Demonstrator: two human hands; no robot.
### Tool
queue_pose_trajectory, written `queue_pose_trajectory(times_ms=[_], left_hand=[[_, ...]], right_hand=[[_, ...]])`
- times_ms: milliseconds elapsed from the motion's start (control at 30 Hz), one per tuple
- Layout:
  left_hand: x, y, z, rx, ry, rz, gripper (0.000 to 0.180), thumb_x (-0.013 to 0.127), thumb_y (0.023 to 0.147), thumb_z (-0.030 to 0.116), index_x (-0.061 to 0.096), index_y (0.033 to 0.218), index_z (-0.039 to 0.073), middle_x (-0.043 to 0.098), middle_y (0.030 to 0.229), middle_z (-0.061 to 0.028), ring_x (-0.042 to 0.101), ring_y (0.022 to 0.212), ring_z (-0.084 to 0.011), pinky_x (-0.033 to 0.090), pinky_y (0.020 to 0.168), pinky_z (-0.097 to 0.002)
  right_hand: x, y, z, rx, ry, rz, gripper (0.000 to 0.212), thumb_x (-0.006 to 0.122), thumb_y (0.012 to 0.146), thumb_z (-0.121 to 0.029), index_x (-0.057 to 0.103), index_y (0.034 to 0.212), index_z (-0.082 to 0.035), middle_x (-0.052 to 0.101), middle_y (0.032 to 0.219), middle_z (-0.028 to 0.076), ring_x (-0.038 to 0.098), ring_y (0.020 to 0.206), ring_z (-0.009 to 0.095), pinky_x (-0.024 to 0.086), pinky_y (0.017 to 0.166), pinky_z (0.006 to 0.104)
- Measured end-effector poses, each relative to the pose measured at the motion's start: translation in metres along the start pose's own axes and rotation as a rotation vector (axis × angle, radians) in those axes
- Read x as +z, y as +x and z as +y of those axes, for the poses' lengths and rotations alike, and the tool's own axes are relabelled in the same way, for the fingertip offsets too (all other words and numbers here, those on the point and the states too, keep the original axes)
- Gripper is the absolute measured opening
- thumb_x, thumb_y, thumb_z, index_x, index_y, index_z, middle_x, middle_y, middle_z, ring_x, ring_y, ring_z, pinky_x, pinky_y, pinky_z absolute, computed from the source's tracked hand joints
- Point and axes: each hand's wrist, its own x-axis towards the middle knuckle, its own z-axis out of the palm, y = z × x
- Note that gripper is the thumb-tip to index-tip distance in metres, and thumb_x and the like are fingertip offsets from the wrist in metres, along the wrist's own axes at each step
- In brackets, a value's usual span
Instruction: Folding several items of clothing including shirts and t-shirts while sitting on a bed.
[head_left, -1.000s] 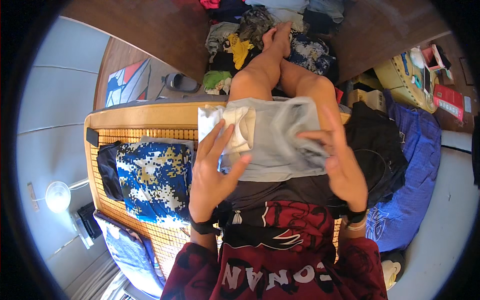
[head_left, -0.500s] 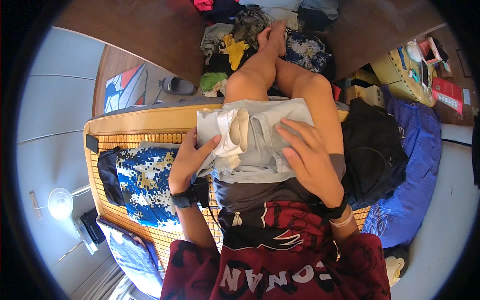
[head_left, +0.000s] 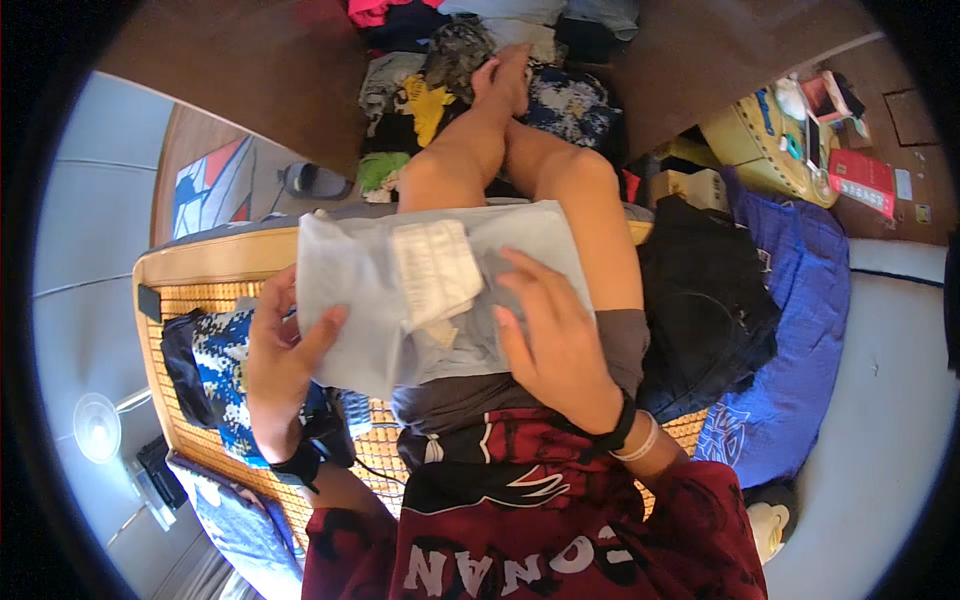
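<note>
Across my lap lies a light grey garment [head_left: 350, 270], spread out, with a cream-white folded band [head_left: 436, 268] on top near its middle. I cannot make out which kind of garment it is. My left hand [head_left: 283, 345] pinches its left edge, thumb above and fingers partly hidden behind the cloth. This left part is raised and slightly smeared by motion. My right hand [head_left: 552, 335] rests over the right part, fingers spread and stretched out.
A blue camouflage garment [head_left: 222, 355] lies on the woven bamboo seat [head_left: 375, 455] to the left. Black clothing [head_left: 700, 310] and a purple-blue cloth [head_left: 800, 290] lie to the right. Beyond my legs, a clothes pile [head_left: 390, 95] sits between two brown panels [head_left: 260, 80].
My left hand has moved left and opened out the garment's left part. The white band, rolled up before, now lies flatter. My right hand stays over the right part.
</note>
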Motion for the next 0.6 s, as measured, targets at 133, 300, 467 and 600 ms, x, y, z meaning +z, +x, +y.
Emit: queue_pose_trajectory(times_ms=[133,300,467,600], left_hand=[[0.014,-0.005,0.003,0.07,0.148,0.022,0.061,0.079,0.094,0.002,0.052,0.148,0.003,0.07,0.125,-0.0108,0.072,0.108,-0.0192,0.059,0.09,-0.0314],[0.034,-0.024,0.02,0.051,0.034,0.032,0.062,0.076,0.095,-0.001,0.05,0.151,0.004,0.068,0.12,-0.0065,0.07,0.112,-0.0186,0.057,0.093,-0.03],[0.062,-0.019,0.031,0.099,-0.159,-0.288,0.058,0.071,0.101,0.002,0.048,0.155,0.004,0.067,0.126,-0.0054,0.067,0.11,-0.0129,0.053,0.09,-0.0264],[0.105,-0.013,0.005,0.059,-0.302,-0.492,0.048,0.066,0.106,0.006,0.051,0.151,0.003,0.068,0.134,-0.0084,0.068,0.116,-0.0155,0.053,0.097,-0.0294]], right_hand=[[-0.014,0.013,-0.023,-0.134,0.024,0.037,0.059,0.072,0.099,-0.027,0.056,0.148,0.002,0.05,0.158,0.027,0.052,0.143,0.046,0.046,0.118,0.0482],[0.001,0.012,-0.031,-0.203,0.143,-0.233,0.058,0.067,0.1,-0.018,0.053,0.152,0.005,0.048,0.16,0.028,0.04,0.155,0.046,0.041,0.123,0.0507],[-0.018,0.019,0.007,0.01,0.493,-0.256,0.045,0.051,0.099,-0.01,0.06,0.141,0.004,0.06,0.141,0.035,0.057,0.137,0.047,0.047,0.115,0.0487],[-0.04,0.011,0.041,0.426,0.609,0.292,0.031,0.046,0.111,-0.012,0.07,0.126,0.002,0.074,0.108,0.009,0.068,0.101,0.017,0.054,0.091,0.0318]])
